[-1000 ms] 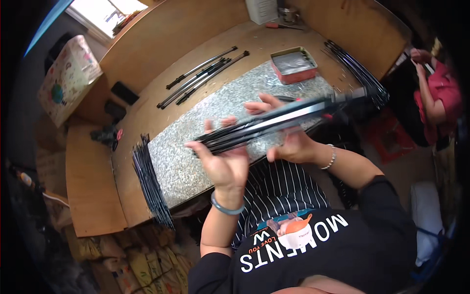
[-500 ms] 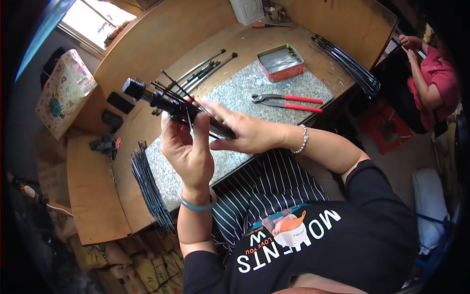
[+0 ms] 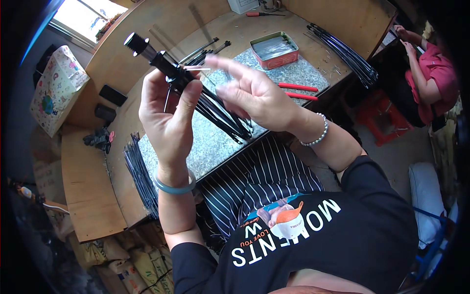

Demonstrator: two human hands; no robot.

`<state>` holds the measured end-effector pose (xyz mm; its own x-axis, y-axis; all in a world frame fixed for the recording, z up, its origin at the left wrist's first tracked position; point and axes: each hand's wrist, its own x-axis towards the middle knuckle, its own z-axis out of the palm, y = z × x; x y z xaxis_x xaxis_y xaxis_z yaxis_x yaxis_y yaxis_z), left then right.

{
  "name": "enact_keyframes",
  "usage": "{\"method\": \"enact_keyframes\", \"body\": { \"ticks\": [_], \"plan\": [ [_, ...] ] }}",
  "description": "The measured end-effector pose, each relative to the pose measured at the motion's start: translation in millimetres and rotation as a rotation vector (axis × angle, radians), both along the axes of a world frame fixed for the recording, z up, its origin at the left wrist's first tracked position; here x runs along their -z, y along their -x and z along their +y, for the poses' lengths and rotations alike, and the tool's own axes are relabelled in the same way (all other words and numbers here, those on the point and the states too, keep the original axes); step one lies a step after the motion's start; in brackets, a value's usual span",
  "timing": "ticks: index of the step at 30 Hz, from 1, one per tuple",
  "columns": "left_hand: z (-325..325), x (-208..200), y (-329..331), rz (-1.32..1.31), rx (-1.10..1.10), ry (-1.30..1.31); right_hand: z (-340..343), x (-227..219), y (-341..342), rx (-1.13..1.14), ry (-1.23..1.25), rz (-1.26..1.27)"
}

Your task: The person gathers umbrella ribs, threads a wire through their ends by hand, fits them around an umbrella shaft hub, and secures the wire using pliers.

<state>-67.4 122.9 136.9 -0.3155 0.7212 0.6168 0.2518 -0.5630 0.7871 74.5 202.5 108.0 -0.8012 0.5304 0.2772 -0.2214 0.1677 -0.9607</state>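
My left hand (image 3: 169, 115) is closed round what looks like a black umbrella frame (image 3: 169, 64). Its ridged end points up and left, and a sheaf of thin dark ribs (image 3: 225, 117) slants down to the right. One thin metal rod shows beside the left fingers. Just right of the frame is my right hand (image 3: 262, 98), smeared by motion, its index finger stretched out and thumb apart. Faint blurred rods show above the frame. Behind the right hand lie pincers with red handles (image 3: 297, 91); their jaws are hidden.
A grey speckled slab (image 3: 183, 152) lies on the wooden table. On it stands a red tin (image 3: 281, 62) of thin pale pieces. Bundles of black rods lie at left (image 3: 139, 171) and far right (image 3: 345, 56). A screwdriver (image 3: 257, 14) lies behind. Another person (image 3: 431, 83) sits at right.
Both hands and the frame have shifted; the left hand has moved left and up. The right hand has come off the ribs, which now hang visible, and its fingers have spread.
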Motion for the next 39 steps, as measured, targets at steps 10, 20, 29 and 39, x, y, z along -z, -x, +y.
{"method": "enact_keyframes", "body": {
  "ticks": [10,20,29,39],
  "plan": [
    [7.8,-7.0,9.8,-0.085,0.175,0.084,12.8,34.6,28.3,-0.021,0.141,0.404],
    [13.9,-8.7,11.9,-0.069,0.085,0.032,-6.6,35.7,34.4,0.049,0.118,0.420],
    [13.0,2.7,0.4,-0.036,0.020,-0.126,-11.2,39.8,36.3,0.116,0.075,0.489],
    [3.6,4.8,14.7,-0.048,0.067,-0.093,1.2,39.5,28.1,0.006,0.171,0.507]
  ]
}}
